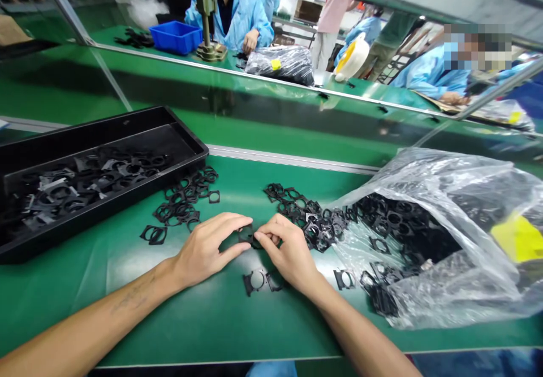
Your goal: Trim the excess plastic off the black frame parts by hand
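Note:
Between the thumb and fingers of my left hand (207,247) is a small black plastic frame (245,234), held just above the green table. My right hand (291,252) pinches at the frame's right edge; its fingertips partly cover what they grip. Below the hands, a black frame with a round hole (248,285) lies flat, beside another black piece (275,282) partly under my right hand. A loose pile of black frames (314,221) is just beyond my right hand. More black ring-holed frames (180,201) are scattered beyond my left hand.
A black tray (193,142) with many black parts stands at left. At right, an open clear plastic bag (470,196) spills black frames; a single frame (344,279) lies near it. Behind a low green partition (263,111), people in blue work at another bench with a blue bin (176,37).

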`<state>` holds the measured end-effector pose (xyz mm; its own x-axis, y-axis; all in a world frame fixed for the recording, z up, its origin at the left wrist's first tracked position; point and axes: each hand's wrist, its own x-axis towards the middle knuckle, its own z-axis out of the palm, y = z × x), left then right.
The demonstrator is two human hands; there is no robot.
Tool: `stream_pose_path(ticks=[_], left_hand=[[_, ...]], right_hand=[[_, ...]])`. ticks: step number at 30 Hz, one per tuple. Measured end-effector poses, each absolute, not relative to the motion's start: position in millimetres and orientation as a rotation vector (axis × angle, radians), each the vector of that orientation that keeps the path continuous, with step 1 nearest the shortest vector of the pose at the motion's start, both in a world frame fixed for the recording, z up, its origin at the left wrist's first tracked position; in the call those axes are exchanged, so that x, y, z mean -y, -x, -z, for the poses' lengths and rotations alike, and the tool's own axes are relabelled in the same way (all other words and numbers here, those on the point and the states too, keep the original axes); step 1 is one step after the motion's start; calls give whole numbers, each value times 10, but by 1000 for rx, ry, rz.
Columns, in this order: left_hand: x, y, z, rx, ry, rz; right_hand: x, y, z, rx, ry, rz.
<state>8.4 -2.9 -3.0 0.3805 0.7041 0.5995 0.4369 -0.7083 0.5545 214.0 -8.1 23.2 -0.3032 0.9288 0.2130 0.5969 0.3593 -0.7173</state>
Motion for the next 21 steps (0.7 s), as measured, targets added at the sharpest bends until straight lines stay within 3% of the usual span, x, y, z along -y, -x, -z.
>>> stream_pose_path(ticks=[13, 21], left_hand=[[16, -89, 34, -1050, -2175, -1204], [4, -77, 44, -1198, -2087, -1168]], right_hand=[[110, -2135, -202, 1999, 1364, -905], [133, -2122, -179, 2039, 1344, -826]])
